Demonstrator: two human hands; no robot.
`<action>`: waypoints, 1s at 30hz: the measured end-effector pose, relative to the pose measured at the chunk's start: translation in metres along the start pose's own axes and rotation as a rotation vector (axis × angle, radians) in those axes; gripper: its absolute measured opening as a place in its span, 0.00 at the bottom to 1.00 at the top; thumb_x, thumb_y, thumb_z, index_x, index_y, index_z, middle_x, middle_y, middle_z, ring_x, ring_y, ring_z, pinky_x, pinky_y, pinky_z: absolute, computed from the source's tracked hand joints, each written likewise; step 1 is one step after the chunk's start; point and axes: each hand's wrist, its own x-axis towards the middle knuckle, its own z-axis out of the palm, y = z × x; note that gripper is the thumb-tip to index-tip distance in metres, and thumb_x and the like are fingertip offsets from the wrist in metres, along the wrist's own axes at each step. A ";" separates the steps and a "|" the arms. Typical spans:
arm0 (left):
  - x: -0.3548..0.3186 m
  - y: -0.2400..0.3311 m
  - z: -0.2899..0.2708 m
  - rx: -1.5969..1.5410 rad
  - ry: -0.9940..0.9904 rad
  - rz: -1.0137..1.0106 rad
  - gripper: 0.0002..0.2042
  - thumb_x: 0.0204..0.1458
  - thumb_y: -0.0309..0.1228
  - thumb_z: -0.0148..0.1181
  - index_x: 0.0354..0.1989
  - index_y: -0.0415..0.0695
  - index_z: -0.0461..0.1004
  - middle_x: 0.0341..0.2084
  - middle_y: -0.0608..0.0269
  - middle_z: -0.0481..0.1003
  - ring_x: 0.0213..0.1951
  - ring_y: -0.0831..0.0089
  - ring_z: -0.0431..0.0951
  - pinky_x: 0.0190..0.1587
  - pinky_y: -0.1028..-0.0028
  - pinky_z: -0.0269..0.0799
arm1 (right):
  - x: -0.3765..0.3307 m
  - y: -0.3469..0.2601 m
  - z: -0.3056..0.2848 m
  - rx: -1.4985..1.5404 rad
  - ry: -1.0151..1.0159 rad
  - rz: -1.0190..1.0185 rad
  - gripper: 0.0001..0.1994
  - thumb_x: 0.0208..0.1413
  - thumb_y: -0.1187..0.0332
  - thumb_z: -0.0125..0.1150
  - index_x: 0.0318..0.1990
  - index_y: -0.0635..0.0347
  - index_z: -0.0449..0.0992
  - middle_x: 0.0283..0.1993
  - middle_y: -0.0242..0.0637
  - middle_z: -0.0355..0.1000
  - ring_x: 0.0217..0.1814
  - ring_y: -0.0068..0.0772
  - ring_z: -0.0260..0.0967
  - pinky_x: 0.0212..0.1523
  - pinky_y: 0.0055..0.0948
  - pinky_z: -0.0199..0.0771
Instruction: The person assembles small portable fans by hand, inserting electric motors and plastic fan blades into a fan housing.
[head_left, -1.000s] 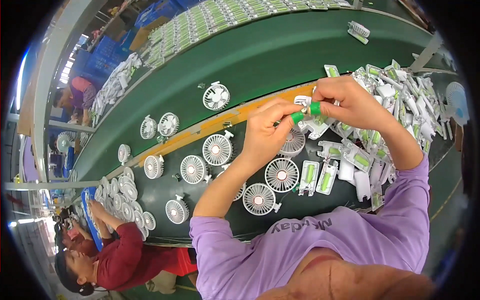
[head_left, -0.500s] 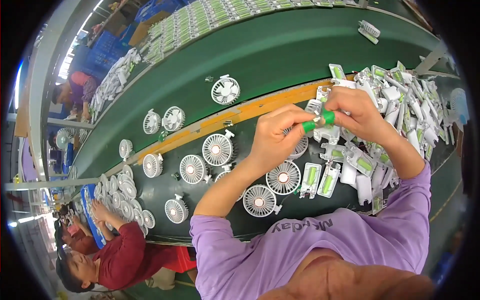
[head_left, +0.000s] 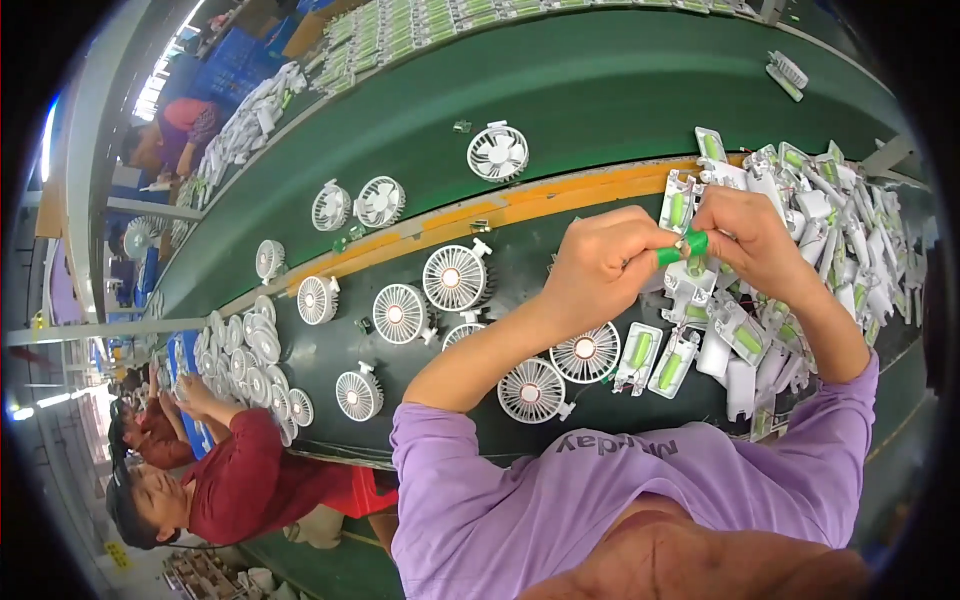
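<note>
My left hand (head_left: 612, 254) and my right hand (head_left: 745, 240) meet fingertip to fingertip above the bench, both closed in a pinch. Bright green, tape-like bands show at the fingertips of both hands. Between them is a small pale part, too small to name. Just beneath my hands lies a white fan housing piece (head_left: 688, 283), partly hidden. Left of my left forearm stand several white mini fans with round grilles, one of them a fan (head_left: 455, 278) with its neck up. Another fan (head_left: 585, 350) lies below my left wrist.
White handle shells with green batteries (head_left: 745, 335) form a big heap on the right. Beyond a yellow ledge (head_left: 540, 205), a green conveyor belt (head_left: 600, 90) carries a few fans. A co-worker in a dark red shirt (head_left: 240, 470) handles round white grilles (head_left: 255, 345) at left.
The whole view has shifted, so the bench things sit slightly right and lower. My hands remain pinched together. The co-worker's arms have moved a little.
</note>
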 end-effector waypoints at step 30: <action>-0.008 -0.088 -0.069 0.488 -0.275 -0.780 0.13 0.43 0.37 0.56 0.24 0.37 0.74 0.22 0.50 0.74 0.28 0.55 0.75 0.32 0.63 0.68 | 0.035 0.099 0.002 -0.676 -0.334 0.501 0.08 0.42 0.68 0.54 0.27 0.61 0.76 0.28 0.45 0.73 0.31 0.45 0.72 0.32 0.39 0.72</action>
